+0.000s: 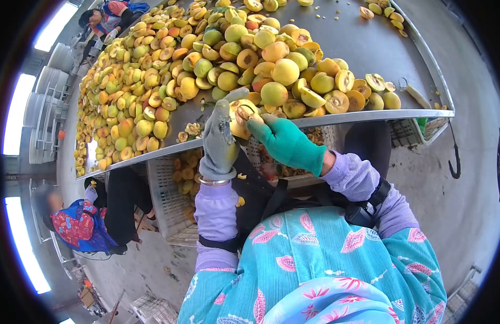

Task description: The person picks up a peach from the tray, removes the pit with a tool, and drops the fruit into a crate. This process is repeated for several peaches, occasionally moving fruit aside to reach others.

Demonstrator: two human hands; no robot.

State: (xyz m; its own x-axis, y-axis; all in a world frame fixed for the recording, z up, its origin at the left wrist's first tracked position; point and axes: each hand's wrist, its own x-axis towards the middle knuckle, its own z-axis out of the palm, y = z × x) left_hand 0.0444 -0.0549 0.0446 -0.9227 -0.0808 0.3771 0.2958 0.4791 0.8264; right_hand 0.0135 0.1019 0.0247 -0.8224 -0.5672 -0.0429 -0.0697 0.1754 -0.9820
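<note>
My left hand [217,141], in a grey, stained glove, is closed round a yellow peach half [240,122] at the table's front edge. The cut face shows a brown, hollowed centre. My right hand [291,143], in a green glove, has its fingertips pressed against the right side of the same peach half. Whether a small tool or piece sits between those fingers is hidden. Just beyond my hands lies a large heap of yellow-green peaches [285,71], whole and halved, on the metal table [350,40].
A loop-ended tool [415,94] with a pale handle lies at the table's right. Below stand a crate of peach pieces [171,216] and another crate [407,133]. A dark hook [454,156] hangs from the right edge. One person [80,227] sits at left, another [107,21] farther back.
</note>
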